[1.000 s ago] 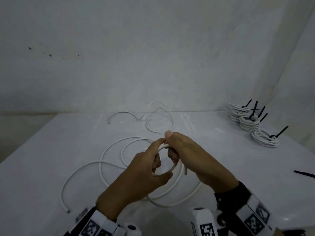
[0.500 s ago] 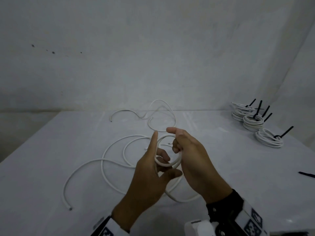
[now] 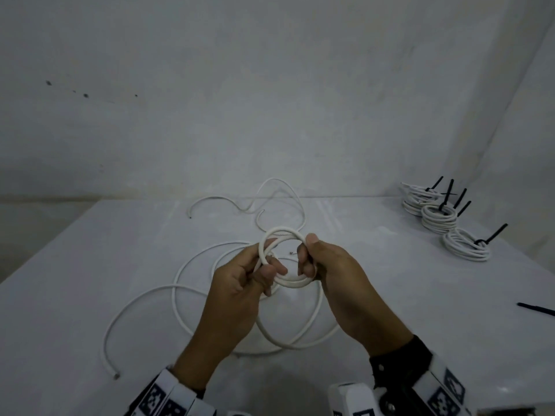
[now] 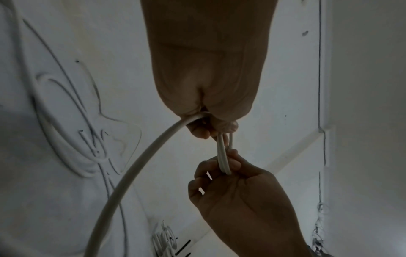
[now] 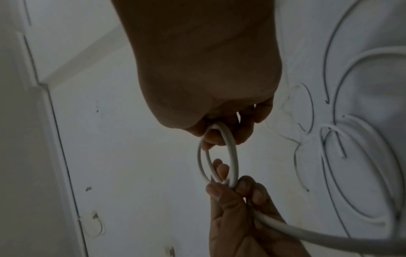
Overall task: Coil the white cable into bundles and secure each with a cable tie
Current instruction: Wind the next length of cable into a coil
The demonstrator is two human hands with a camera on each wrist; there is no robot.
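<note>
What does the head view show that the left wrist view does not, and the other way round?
Only the head view shows the loose black tie at the table's right edge and the cable's free end near the front left. Only the left wrist view shows the cable leaving the left hand in a long arc toward the camera. Both show the small coil held between left hand and right hand, and the tied bundles.

White table (image 3: pixel 75 295) against dim, marked white wall (image 3: pixel 270 100).
</note>
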